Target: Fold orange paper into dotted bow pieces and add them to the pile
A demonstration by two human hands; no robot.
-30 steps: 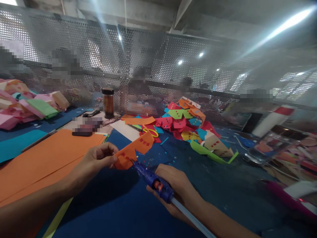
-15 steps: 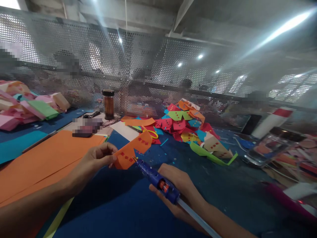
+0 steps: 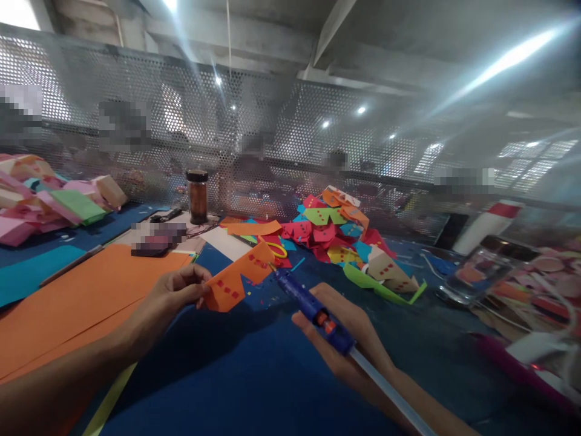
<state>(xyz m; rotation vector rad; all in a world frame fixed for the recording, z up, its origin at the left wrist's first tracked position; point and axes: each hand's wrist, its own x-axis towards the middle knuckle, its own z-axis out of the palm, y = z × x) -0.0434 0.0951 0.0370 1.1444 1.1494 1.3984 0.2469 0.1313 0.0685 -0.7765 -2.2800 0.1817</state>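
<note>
Between the thumb and fingers of my left hand [image 3: 184, 287] is the lower left end of an orange paper cutout [image 3: 233, 280], held up over the blue table. The cutout has a notch in its lower edge and two rows of small red squares. My right hand [image 3: 342, 327] is wrapped round a blue hot glue gun [image 3: 313, 306], with a long clear glue stick [image 3: 385, 384] running out of its back. The gun's nozzle points at the right end of the cutout, by the upper row of squares; whether it touches the paper I cannot tell.
Large orange sheets [image 3: 86, 297] lie at left. Yellow-handled scissors [image 3: 278, 247] and a heap of colourful cutouts [image 3: 327, 230] lie beyond my hands. A dark-capped brown jar [image 3: 198, 200] stands before the perforated metal screen [image 3: 281, 145]. At right are a clear jar [image 3: 481, 272] and white cables [image 3: 556, 303].
The glue gun has moved right and slightly up, from the cutout's lower row of squares to its upper right end. My left hand still holds the cutout in nearly the same place.
</note>
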